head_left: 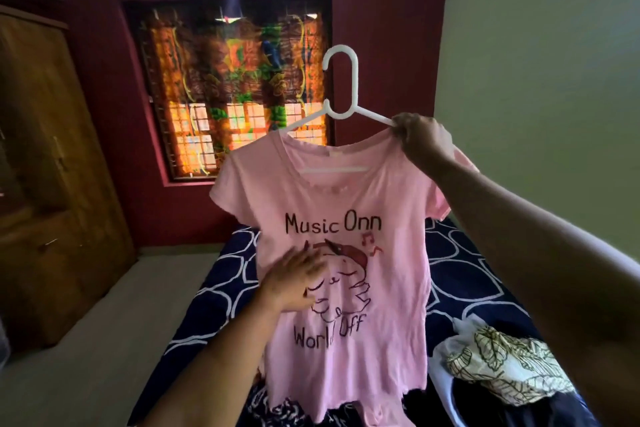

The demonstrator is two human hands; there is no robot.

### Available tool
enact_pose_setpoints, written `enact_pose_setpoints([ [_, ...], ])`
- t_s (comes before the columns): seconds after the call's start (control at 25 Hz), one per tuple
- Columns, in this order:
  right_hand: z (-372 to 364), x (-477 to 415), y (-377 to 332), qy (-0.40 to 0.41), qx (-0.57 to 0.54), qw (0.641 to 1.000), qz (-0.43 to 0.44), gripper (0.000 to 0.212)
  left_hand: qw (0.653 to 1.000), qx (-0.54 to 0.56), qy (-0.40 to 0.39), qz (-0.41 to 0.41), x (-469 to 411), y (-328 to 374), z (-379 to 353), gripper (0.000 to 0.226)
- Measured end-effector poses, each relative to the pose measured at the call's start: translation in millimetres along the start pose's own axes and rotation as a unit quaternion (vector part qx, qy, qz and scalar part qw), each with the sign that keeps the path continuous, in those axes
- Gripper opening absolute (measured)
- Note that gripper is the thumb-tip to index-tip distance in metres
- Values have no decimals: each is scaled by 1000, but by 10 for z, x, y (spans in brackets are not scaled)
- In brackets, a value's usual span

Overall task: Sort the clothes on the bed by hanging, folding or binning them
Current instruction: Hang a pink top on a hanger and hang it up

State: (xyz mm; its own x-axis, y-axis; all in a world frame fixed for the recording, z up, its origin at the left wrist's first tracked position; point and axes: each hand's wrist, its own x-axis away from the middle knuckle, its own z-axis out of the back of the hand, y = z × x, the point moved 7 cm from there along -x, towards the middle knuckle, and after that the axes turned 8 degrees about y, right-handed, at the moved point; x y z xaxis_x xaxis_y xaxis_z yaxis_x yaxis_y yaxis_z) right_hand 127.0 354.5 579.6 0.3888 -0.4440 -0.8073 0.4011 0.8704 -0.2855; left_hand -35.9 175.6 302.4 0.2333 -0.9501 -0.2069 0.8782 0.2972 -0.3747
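Both arms point(554, 270) reach out over the bed point(460, 270), where a heap of clothes point(502, 364) lies unsorted at the right. A pink T-shirt point(391, 201) is on a white hanger point(341, 80), held up above the bed but not yet hung away. The right hand point(420, 139) pinches the hanger at the shoulder. The left hand point(298, 282) rests flat on the print, fingers straight.

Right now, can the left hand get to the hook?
Probably yes: the left hand lies open on the shirt, holding nothing, and the hook stands bare above it.
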Motion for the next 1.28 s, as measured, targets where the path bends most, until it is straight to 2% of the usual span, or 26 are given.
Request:
enact_pose_setpoints([
  [0.04, -34, 19, -15, -2, 2, 1000, 2, 31, 989, 11, -144, -15, 219, 86, -333, 58],
  [0.08, -64, 35, -8, -2, 4, 1000, -1, 31, 970, 34, -240, -8, 455, 153, -591, 50],
  [0.12, -93, 46, 12, -1, 6, 1000, -7, 31, 961, 62, -270, 11, 630, 190, -732, 45],
  [0.2, -208, 101, 62, -10, 8, 1000, -15, 31, 969, 108, -217, 54, 789, 126, -796, 40],
  [0.32, -470, 235, 82, -48, 18, 999, -12, 29, 984, 139, -12, 111, 737, -248, -450, 34],
  [0.4, -652, 353, 80, -75, 22, 997, -15, 26, 973, 139, 86, 164, 770, -527, -123, 32],
  [0.48, -789, 472, 33, -89, 17, 996, -10, 26, 954, 121, 119, 246, 896, -768, 95, 33],
  [0.64, -966, 628, -136, -85, 13, 995, 50, 27, 896, 131, 96, 413, 1294, -1281, 189, 27],
  [0.88, -1265, 792, -384, -107, 7, 989, 102, 28, 882, 157, -29, 443, 1865, -1577, 61, 48],
  [1.0, -1414, 915, -614, -122, 4, 985, 122, 26, 864, 219, -97, 443, 2177, -1546, 34, 53],
  [1.28, -1492, 1111, -1285, -129, -32, 980, 149, 27, 823, 293, -78, 480, 2768, -1572, 101, 39],
])
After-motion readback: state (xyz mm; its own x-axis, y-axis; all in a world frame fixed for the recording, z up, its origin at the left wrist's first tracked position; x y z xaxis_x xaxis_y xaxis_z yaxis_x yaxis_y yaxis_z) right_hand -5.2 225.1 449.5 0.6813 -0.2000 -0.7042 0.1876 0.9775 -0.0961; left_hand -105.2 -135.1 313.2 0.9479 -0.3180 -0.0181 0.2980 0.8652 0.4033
